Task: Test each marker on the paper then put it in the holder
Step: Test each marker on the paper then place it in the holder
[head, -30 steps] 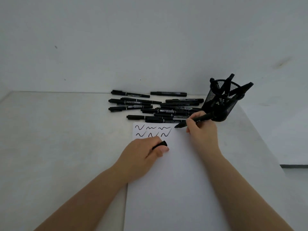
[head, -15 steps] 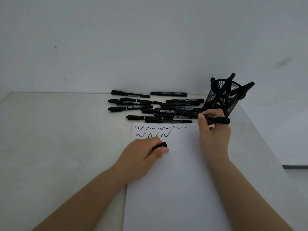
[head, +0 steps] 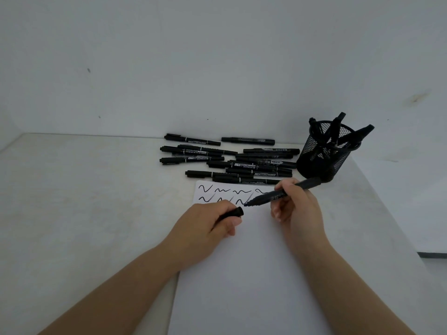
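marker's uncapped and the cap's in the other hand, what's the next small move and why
Probably bring the marker tip into the cap held by the left hand. The right hand points the bare tip at the cap's opening, and its squiggle is already on the paper.

Two bare forearms are showing from the lower edge, each ending in a bare hand: the left hand (head: 205, 228) and the right hand (head: 298, 209). Neither is wearing a sleeve, glove, ring or watch.
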